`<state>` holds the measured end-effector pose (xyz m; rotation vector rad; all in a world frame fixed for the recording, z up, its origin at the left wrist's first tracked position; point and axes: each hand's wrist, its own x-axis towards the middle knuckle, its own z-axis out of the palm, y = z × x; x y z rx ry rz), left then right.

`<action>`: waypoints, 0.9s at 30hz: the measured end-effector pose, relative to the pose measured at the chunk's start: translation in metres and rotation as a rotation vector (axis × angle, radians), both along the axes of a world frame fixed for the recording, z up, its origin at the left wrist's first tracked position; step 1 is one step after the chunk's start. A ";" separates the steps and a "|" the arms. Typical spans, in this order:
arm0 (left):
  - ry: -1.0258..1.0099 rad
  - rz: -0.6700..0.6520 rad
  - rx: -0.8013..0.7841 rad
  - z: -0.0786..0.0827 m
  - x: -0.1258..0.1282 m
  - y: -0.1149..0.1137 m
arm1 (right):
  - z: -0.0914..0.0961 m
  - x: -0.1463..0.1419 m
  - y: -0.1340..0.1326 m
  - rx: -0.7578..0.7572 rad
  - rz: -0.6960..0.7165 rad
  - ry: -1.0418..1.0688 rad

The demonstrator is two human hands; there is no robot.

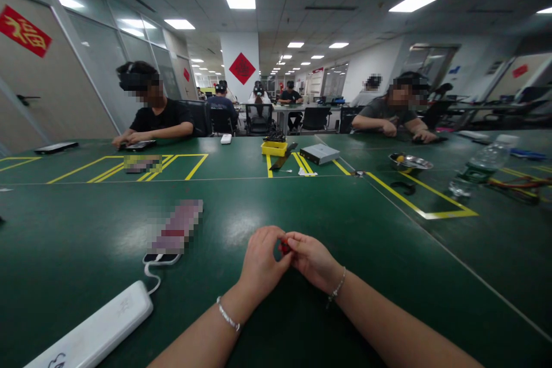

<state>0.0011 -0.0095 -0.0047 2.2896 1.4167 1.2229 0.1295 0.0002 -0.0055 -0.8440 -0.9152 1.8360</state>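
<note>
- Head view: left hand [261,261] and right hand [313,259] meet at near centre of the green surface [328,201], fingertips pressed together around a small red piece [284,246].
- Both hands are curled, not spread; thumb and forefinger of each pinch the piece from opposite sides, left and right. Wrists sit low, close to the surface.
- Step in hand, as I judge it: fine two-handed fiddling w/ the piece, held btwn the fingertips just above the surface, not laid down.
- Any further move calls for small fingertip work: steady pinch on one side while the other adjusts. The piece is tiny, so a loose hold could drop it.
- Heading and long axis: can't tell. Only a red speck w/ a dark bit shows btwn the fingers; the rest is hidden.
- Near left: white power bank [92,330], w/ a white cable [153,276] running to a phone [175,230] lying flat, well apart from the hands.
- Far centre: yellow tray [274,148] and grey box [319,153] inside yellow tape lines.
- Far right: metal bowl [410,161] and a clear water bottle [485,164].
- Other people sit at the far edge, one in black far left [155,118], one far right [397,115], their hands on their own items.
</note>
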 end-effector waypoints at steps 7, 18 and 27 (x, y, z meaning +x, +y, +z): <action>0.150 0.011 0.041 -0.002 -0.001 0.000 | -0.008 -0.005 0.003 0.253 -0.191 -0.453; 0.125 0.004 0.012 -0.008 -0.004 0.004 | 0.000 0.009 0.013 0.309 -0.145 -0.543; 0.171 0.055 -0.147 -0.021 -0.010 0.012 | 0.025 0.211 0.042 0.129 -0.682 -1.901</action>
